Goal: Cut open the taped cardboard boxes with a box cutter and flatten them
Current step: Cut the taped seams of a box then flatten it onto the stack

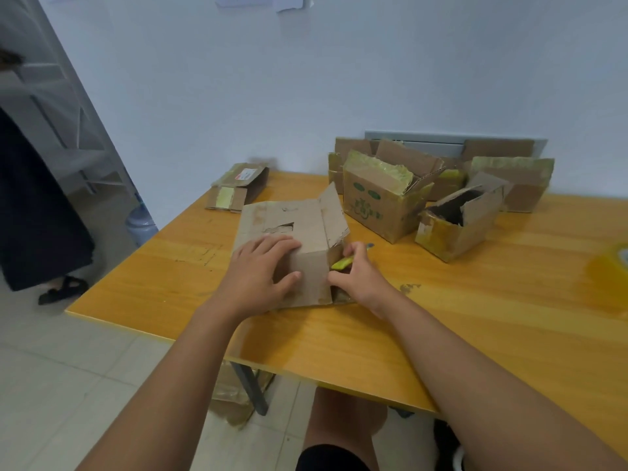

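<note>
Pressing down on cardboard box point(292, 229), left hand point(261, 270) lies flat, fingers spread over its near top edge. Right hand point(356, 277) curled round yellow-green box cutter point(341, 263) against box's right side. Box between both hands on orange table point(475, 300). More boxes point(384, 198) beyond right hand, near wall.

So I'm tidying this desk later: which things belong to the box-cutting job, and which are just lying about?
Part of the job:
- box being cut, left hand pressing on it
- yellow cutter in right hand
- green-printed box
- small open box
- boxes at the back
- flattened box

Lying about:
- tape roll
- water bottle on the floor
</note>
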Demonstrator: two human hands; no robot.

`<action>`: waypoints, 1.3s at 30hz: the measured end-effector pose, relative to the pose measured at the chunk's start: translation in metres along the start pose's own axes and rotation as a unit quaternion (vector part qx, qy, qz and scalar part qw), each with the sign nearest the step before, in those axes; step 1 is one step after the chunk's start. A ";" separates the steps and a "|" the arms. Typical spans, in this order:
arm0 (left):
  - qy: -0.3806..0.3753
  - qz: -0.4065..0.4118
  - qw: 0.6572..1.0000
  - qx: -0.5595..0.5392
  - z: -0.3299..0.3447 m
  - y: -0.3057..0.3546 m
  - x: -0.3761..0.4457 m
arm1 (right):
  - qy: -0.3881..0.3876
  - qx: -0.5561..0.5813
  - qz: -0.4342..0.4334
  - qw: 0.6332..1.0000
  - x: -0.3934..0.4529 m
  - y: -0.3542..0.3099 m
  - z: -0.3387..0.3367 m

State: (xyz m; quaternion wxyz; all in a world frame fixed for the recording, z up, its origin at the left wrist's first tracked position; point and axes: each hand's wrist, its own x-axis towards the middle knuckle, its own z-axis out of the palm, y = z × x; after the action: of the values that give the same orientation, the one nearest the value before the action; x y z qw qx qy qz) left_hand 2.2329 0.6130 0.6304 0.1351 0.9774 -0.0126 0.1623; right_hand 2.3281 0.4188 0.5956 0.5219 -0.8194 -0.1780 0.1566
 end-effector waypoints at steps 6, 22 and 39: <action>0.007 0.000 1.000 0.004 0.005 -0.001 0.004 | 0.081 -0.007 -0.061 0.995 -0.013 0.004 -0.008; -0.163 -0.087 0.979 0.090 0.043 -0.014 0.006 | 0.020 -0.309 -0.138 0.941 -0.019 -0.001 0.031; -0.209 -0.121 0.966 0.092 0.037 -0.002 -0.004 | -0.062 -0.385 -0.107 0.915 -0.028 0.002 0.011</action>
State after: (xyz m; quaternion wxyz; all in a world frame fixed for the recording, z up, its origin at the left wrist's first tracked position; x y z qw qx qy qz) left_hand 2.2412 0.6055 0.5952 0.0580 0.9920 0.0929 -0.0626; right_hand 2.2988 0.4143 0.5914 0.1674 -0.9218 -0.3426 0.0694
